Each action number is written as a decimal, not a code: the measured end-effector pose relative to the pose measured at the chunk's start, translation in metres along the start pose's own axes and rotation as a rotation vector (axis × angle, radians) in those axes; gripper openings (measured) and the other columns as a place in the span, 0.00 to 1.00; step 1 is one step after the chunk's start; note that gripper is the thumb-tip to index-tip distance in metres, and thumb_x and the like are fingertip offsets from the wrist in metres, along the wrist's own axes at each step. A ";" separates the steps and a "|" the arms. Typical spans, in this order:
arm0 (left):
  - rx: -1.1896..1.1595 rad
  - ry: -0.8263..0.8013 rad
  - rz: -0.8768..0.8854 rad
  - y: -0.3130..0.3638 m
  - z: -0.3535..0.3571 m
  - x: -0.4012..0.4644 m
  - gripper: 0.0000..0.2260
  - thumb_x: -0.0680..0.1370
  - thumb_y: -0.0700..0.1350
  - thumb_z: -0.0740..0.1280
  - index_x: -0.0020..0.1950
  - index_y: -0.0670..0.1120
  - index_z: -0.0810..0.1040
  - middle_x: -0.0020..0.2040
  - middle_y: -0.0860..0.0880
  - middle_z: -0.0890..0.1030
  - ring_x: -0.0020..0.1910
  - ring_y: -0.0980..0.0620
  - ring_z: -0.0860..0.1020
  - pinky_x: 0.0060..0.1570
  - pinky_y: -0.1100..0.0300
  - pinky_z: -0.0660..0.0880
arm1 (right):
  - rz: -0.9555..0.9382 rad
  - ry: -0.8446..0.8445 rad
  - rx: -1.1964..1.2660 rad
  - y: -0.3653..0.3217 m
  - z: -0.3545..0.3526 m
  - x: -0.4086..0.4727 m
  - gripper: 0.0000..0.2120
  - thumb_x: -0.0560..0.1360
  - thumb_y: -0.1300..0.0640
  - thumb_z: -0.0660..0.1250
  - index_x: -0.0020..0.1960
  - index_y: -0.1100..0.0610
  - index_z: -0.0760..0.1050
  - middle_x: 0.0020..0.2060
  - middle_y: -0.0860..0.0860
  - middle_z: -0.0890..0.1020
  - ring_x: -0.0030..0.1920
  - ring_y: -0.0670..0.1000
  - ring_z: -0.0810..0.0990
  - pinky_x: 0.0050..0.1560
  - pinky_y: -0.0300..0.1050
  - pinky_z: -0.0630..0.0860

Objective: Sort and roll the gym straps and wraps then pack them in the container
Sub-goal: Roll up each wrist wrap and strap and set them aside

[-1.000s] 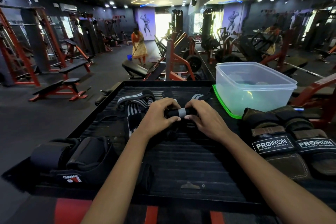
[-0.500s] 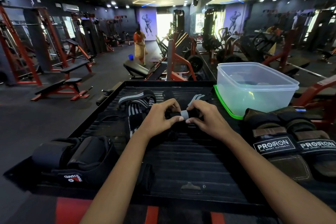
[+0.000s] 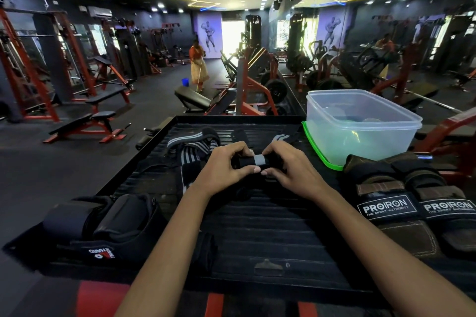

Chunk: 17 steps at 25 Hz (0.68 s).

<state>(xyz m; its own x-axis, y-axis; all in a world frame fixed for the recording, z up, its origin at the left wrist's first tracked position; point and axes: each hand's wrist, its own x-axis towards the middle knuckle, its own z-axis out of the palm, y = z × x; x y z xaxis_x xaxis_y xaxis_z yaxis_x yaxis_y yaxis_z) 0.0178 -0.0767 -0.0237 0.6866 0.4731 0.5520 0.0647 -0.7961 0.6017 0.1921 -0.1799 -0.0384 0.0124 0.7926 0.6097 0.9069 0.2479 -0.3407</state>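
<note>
Our left hand (image 3: 224, 171) and right hand (image 3: 291, 170) pinch a rolled wrap (image 3: 253, 161), hiding its ends; beneath them its tail blurs into dark.

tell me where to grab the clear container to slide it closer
Take the clear container by its near long wall just under the rim, coming from the front. It sits open on a green lid, so grip the tub itself, not the lid.

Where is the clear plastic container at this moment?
In the head view, the clear container stands at the far right of the black tray, on a green lid, just behind the PROIRON gloves.
</note>
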 end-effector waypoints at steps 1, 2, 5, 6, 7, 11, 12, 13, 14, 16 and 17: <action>0.027 -0.012 0.008 -0.001 0.000 0.000 0.12 0.69 0.43 0.78 0.43 0.43 0.77 0.42 0.58 0.80 0.43 0.59 0.78 0.45 0.68 0.73 | 0.010 -0.009 -0.004 0.000 0.001 0.000 0.15 0.71 0.57 0.74 0.54 0.55 0.73 0.48 0.47 0.76 0.48 0.47 0.75 0.47 0.45 0.73; 0.053 -0.022 0.015 -0.002 -0.001 0.001 0.12 0.68 0.44 0.78 0.44 0.43 0.77 0.43 0.58 0.79 0.44 0.61 0.78 0.46 0.70 0.72 | 0.021 -0.018 -0.008 0.001 0.001 0.000 0.14 0.72 0.56 0.73 0.54 0.55 0.73 0.48 0.47 0.77 0.48 0.48 0.75 0.47 0.46 0.74; 0.085 -0.025 0.019 -0.005 -0.002 0.002 0.13 0.67 0.43 0.79 0.45 0.46 0.79 0.44 0.58 0.79 0.45 0.64 0.77 0.47 0.72 0.70 | 0.032 -0.029 -0.015 0.004 0.002 -0.001 0.13 0.74 0.54 0.71 0.56 0.54 0.73 0.49 0.47 0.78 0.49 0.48 0.77 0.48 0.48 0.75; 0.082 -0.015 0.010 -0.005 -0.003 0.002 0.12 0.67 0.44 0.79 0.46 0.46 0.80 0.44 0.58 0.80 0.45 0.63 0.78 0.48 0.71 0.72 | 0.024 -0.034 -0.017 0.003 0.002 -0.001 0.14 0.74 0.52 0.71 0.56 0.54 0.73 0.49 0.47 0.79 0.50 0.48 0.77 0.49 0.48 0.75; 0.079 -0.010 -0.002 -0.005 -0.003 0.002 0.12 0.67 0.44 0.79 0.47 0.46 0.81 0.45 0.57 0.81 0.46 0.63 0.78 0.48 0.70 0.72 | 0.019 -0.042 -0.015 0.003 0.002 -0.001 0.14 0.74 0.52 0.71 0.57 0.54 0.73 0.50 0.46 0.79 0.51 0.48 0.77 0.49 0.47 0.75; 0.049 -0.041 -0.062 -0.002 -0.004 0.001 0.12 0.69 0.46 0.78 0.50 0.46 0.83 0.43 0.59 0.81 0.40 0.68 0.78 0.43 0.74 0.70 | 0.033 -0.061 -0.022 0.000 0.000 0.000 0.20 0.70 0.56 0.75 0.57 0.53 0.71 0.50 0.43 0.75 0.53 0.48 0.76 0.48 0.43 0.73; 0.041 -0.054 -0.072 0.000 -0.004 0.000 0.12 0.69 0.46 0.77 0.51 0.46 0.83 0.42 0.59 0.81 0.38 0.69 0.78 0.41 0.74 0.70 | 0.022 -0.054 -0.048 -0.001 0.000 0.000 0.19 0.69 0.57 0.75 0.55 0.53 0.71 0.49 0.43 0.74 0.51 0.48 0.76 0.46 0.45 0.74; 0.039 -0.071 -0.072 0.000 -0.004 0.000 0.12 0.70 0.46 0.77 0.51 0.46 0.83 0.42 0.60 0.81 0.38 0.70 0.77 0.41 0.75 0.70 | 0.013 -0.049 -0.065 0.000 -0.001 0.000 0.18 0.69 0.57 0.75 0.54 0.54 0.71 0.48 0.44 0.73 0.48 0.49 0.75 0.45 0.47 0.75; 0.045 -0.087 -0.064 0.000 -0.004 -0.001 0.12 0.71 0.46 0.76 0.52 0.46 0.83 0.43 0.60 0.81 0.40 0.70 0.78 0.43 0.74 0.70 | 0.011 -0.050 -0.072 0.000 -0.001 -0.001 0.17 0.69 0.57 0.75 0.53 0.54 0.71 0.47 0.44 0.73 0.47 0.49 0.75 0.43 0.49 0.75; 0.066 -0.099 -0.046 0.001 -0.003 -0.001 0.13 0.71 0.47 0.76 0.54 0.47 0.82 0.46 0.57 0.82 0.46 0.66 0.79 0.49 0.71 0.73 | 0.021 -0.054 -0.078 0.001 -0.002 -0.001 0.15 0.69 0.56 0.74 0.52 0.53 0.71 0.47 0.45 0.75 0.46 0.51 0.76 0.44 0.53 0.76; 0.077 -0.099 -0.035 0.001 -0.002 -0.001 0.15 0.70 0.48 0.76 0.55 0.47 0.81 0.48 0.55 0.83 0.48 0.63 0.79 0.51 0.67 0.75 | 0.030 -0.049 -0.084 0.001 -0.002 -0.001 0.14 0.70 0.54 0.73 0.52 0.53 0.72 0.47 0.46 0.76 0.47 0.51 0.76 0.44 0.54 0.76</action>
<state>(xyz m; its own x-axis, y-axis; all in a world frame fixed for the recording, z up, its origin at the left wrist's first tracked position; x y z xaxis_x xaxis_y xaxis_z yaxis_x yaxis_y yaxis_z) 0.0157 -0.0770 -0.0224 0.7509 0.4648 0.4692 0.1429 -0.8079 0.5717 0.1936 -0.1820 -0.0381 0.0213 0.8259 0.5633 0.9386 0.1776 -0.2959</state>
